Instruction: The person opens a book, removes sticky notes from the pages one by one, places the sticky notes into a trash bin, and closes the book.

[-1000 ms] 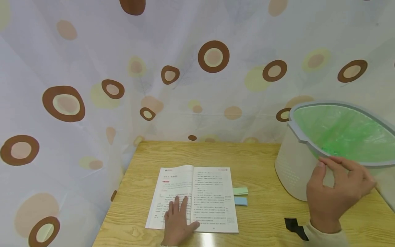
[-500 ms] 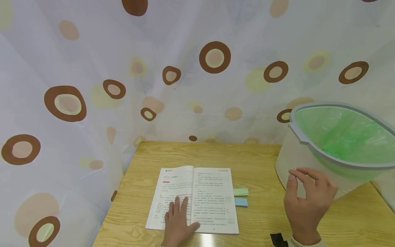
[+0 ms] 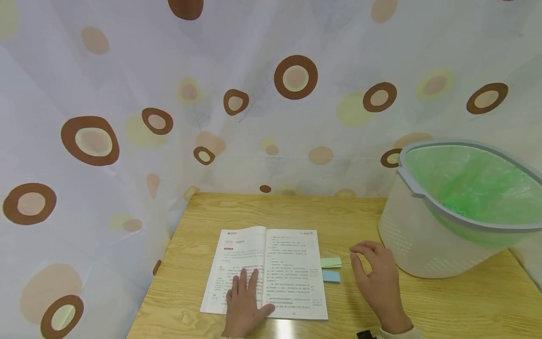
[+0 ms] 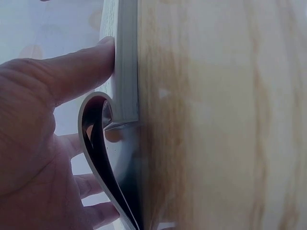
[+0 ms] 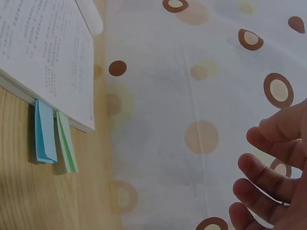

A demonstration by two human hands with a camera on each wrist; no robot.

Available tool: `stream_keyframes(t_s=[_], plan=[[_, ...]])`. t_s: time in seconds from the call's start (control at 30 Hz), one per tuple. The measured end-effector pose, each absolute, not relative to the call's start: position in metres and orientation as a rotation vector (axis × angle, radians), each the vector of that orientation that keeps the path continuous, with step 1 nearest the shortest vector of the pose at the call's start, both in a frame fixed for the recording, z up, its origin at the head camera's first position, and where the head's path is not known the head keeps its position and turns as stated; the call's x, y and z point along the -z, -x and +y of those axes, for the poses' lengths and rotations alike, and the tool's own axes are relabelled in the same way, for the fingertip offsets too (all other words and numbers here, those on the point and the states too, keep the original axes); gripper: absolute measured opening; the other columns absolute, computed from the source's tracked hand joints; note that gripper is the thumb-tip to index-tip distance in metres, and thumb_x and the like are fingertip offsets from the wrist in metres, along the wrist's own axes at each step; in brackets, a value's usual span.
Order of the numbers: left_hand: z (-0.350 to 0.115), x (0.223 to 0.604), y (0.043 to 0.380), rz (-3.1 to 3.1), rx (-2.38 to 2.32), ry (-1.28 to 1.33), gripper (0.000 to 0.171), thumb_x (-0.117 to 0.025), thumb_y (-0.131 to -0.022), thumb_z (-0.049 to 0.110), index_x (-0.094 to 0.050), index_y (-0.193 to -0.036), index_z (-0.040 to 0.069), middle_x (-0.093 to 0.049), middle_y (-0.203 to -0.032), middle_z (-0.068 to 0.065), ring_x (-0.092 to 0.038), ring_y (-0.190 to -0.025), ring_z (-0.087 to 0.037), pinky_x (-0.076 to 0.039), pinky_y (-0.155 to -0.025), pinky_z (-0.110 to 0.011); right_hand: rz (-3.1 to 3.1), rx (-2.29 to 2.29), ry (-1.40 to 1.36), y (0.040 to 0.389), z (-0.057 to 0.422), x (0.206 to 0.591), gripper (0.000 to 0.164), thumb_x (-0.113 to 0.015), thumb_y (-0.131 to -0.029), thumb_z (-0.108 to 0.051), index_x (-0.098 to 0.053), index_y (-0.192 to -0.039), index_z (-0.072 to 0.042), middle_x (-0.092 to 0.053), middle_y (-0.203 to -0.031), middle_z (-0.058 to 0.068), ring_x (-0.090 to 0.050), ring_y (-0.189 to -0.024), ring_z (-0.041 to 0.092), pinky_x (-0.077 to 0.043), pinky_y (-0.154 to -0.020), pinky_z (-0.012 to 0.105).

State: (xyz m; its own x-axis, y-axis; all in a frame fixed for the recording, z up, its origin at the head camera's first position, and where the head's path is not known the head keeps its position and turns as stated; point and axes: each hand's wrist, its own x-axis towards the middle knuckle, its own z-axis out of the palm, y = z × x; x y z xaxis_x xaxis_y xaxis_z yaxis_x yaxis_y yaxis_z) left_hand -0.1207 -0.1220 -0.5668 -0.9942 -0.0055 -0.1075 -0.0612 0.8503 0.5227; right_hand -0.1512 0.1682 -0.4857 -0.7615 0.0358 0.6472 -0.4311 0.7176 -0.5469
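Observation:
An open book (image 3: 292,268) with printed pages lies on the wooden table. My left hand (image 3: 245,306) rests on its left page with fingers spread; in the left wrist view the thumb (image 4: 81,72) lies against the book's page edges (image 4: 127,62). To the right of the book, my right hand (image 3: 378,282) is raised over the table with bent, relaxed fingers. In the right wrist view its thumb and forefinger tips are close together, with nothing visible between them. Nearest to it, a green paper tab (image 3: 331,262) and a blue paper tab (image 3: 331,276) stick out from the book's right side.
A pale basket (image 3: 415,240) with a grey rim and a green plastic liner (image 3: 478,183) stands at the right of the table (image 3: 288,212). Behind and to the left hangs a white curtain (image 3: 254,42) with brown and yellow spots.
My right hand has moved left and away from the front of the basket to beside the book's tabs. The left hand and the book have stayed in place.

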Motion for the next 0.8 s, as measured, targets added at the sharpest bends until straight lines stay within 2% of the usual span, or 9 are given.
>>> stream_keyframes(t_s=[0.3,0.57,0.8], plan=[[-0.121,0.569,0.122,2.922,-0.831,0.044,0.097,-0.077,-0.069,0.047,-0.033,-0.147,0.011,-0.022,-0.155,-0.026,-0.016,-0.139,-0.053,-0.019,-0.105,-0.075,-2.434,-0.898,-0.266,0.15,0.162,0.505,0.01,-0.069,-0.079,0.0,-0.071,-0.089,-0.003,-0.066,-0.099,0.017,-0.055,-0.093,0.037,-0.048,-0.073,0.055],[-0.122,0.57,0.122,2.92,-0.842,0.052,0.097,-0.077,-0.069,0.046,-0.033,-0.147,0.01,-0.022,-0.155,-0.026,-0.016,-0.139,-0.053,-0.018,-0.105,-0.076,-2.549,-0.887,-0.231,0.151,0.159,0.527,0.012,-0.07,-0.079,-0.002,-0.07,-0.09,-0.007,-0.067,-0.099,0.015,-0.057,-0.091,0.034,-0.051,-0.072,0.052],[-0.122,0.572,0.122,2.93,-0.821,0.059,0.096,-0.077,-0.069,0.046,-0.033,-0.147,0.011,-0.022,-0.155,-0.026,-0.016,-0.139,-0.052,-0.019,-0.105,-0.075,-2.646,-0.897,-0.213,0.158,0.152,0.543,0.012,-0.069,-0.081,-0.005,-0.07,-0.093,-0.006,-0.066,-0.102,0.013,-0.055,-0.094,0.031,-0.051,-0.076,0.049]])
